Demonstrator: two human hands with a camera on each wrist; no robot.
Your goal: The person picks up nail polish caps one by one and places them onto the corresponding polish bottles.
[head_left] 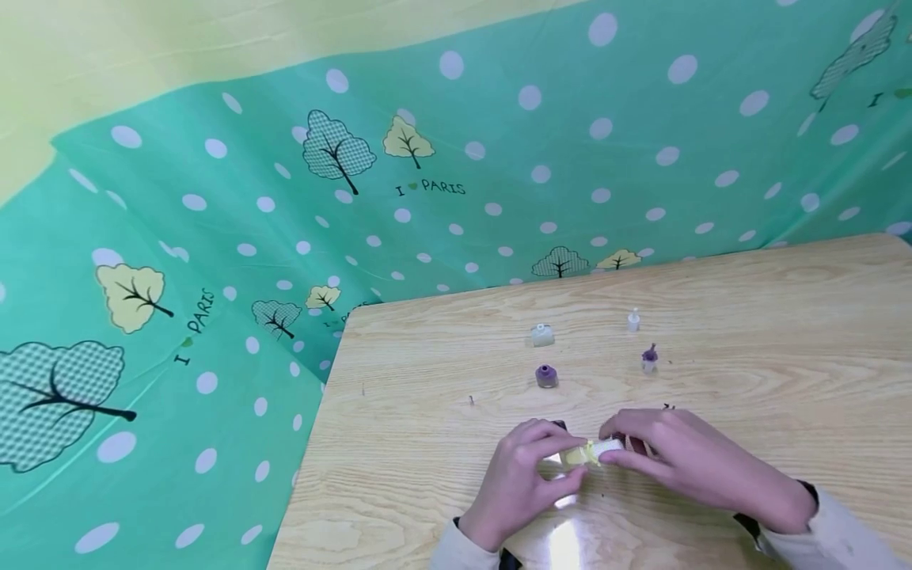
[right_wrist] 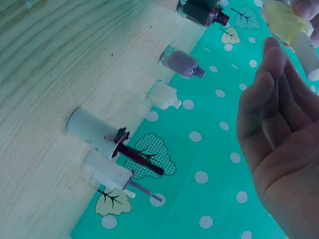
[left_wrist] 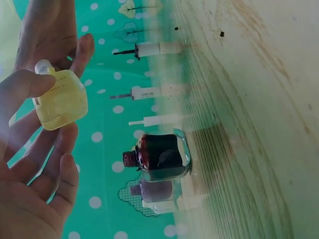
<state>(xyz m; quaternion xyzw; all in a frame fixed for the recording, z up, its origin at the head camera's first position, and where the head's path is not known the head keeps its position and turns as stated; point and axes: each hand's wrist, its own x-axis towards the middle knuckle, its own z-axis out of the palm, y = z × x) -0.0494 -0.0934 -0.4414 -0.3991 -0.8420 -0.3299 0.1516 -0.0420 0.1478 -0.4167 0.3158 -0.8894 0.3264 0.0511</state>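
Observation:
My left hand (head_left: 516,471) grips a small nail polish bottle (left_wrist: 65,102) of pale yellow polish between thumb and fingers, tilted on its side above the table. On its neck sits a white cap (right_wrist: 305,50), which points toward my right hand (head_left: 684,455). The thumb and fingers of that hand pinch the cap from both sides in the head view. Behind the left fingers stands an uncapped bottle of dark red polish (left_wrist: 162,152), mostly hidden in the head view. A white cap with a dark red brush (right_wrist: 92,127) stands brush up beside the right hand.
Farther back on the wooden table (head_left: 399,380) stand an uncapped purple bottle (head_left: 546,376) and an uncapped whitish bottle (head_left: 542,336). To their right, a purple-tipped brush cap (head_left: 649,360) and a white brush cap (head_left: 633,321) stand upright. Patterned green cloth (head_left: 456,158) hangs behind.

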